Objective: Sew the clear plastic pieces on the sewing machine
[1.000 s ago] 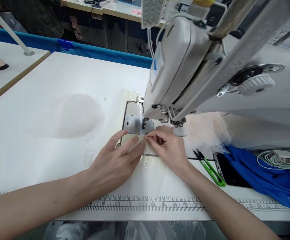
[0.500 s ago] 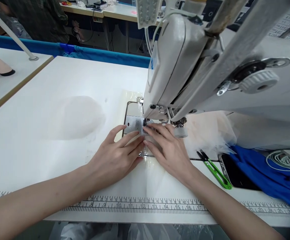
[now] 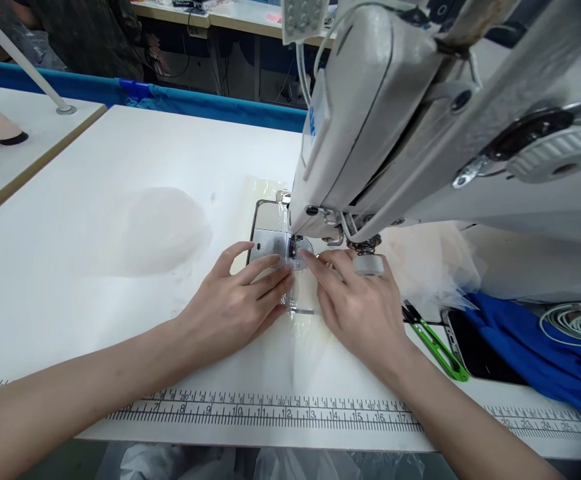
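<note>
My left hand (image 3: 240, 297) lies with its fingers stretched out at the left of the sewing machine's metal needle plate (image 3: 270, 245), fingertips close to the presser foot (image 3: 294, 247). My right hand (image 3: 357, 300) rests to the right of the foot, its index finger pointing at it and the other fingers partly bent under the machine head (image 3: 355, 113). Nothing is plainly gripped in either hand. Very sheer, pale fabric (image 3: 165, 230) shows as a rounded patch at left; whether it runs under my fingers I cannot tell. Clear tape (image 3: 281, 217) crosses the plate.
Beyond my right hand lies bunched pale tulle (image 3: 427, 260). Green thread snips (image 3: 437, 350), a black phone (image 3: 485, 353), blue cloth (image 3: 535, 360) and a coiled cable (image 3: 570, 323) are at right. A printed ruler (image 3: 260, 410) follows the front edge. A person (image 3: 90, 40) is behind.
My right hand has drawn back to the right, leaving a gap between the hands and showing more of the plate. My left hand stays nearly in place. The view has shifted slightly.
</note>
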{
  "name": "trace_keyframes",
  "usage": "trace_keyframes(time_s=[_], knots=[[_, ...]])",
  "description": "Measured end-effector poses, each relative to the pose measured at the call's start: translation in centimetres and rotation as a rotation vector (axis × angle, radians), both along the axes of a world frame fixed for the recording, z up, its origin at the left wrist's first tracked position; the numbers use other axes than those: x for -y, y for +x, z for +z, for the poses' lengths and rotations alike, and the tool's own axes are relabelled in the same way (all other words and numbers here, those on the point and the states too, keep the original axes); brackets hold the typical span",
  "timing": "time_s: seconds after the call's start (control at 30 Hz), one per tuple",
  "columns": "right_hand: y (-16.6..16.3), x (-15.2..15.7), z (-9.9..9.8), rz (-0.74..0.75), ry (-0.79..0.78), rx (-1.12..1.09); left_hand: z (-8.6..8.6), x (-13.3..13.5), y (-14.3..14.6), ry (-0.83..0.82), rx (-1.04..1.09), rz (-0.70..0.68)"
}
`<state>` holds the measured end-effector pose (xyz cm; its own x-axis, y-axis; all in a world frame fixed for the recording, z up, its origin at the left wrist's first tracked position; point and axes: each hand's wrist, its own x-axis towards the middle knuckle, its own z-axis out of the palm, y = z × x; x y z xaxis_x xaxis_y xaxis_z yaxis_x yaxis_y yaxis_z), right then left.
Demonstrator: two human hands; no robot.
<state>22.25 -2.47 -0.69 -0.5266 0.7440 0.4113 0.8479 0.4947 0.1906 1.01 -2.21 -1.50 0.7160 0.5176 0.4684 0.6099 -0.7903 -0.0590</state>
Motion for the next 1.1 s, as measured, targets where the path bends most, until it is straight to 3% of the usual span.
trace_keyframes(time_s=[0.4, 0.6, 0.73, 0.87, 1.1], knots=[[0.0, -0.7, -1.0, 0.065, -0.345, -0.296, -0.2, 0.0, -0.1, -0.003, 0.014, -0.013], [0.7, -0.7, -0.3, -0.081, -0.062, -0.087, -0.3, -0.1, 0.0, 0.009, 0.0, 0.005], [1.1, 0.1, 0.7, -0.006, 0.066, -0.081, -0.2, -0.1, 0.0, 0.014, -0.001, 0.005], [0.1, 1.0, 0.5, 0.133, -0.001, -0.106, -0.2, -0.1, 0.0, 0.007, 0.005, 0.007], [-0.6, 1.0, -0.7, 0.063, -0.075, 0.002, -0.2, -0.2, 0.0, 0.007, -0.007, 0.019]])
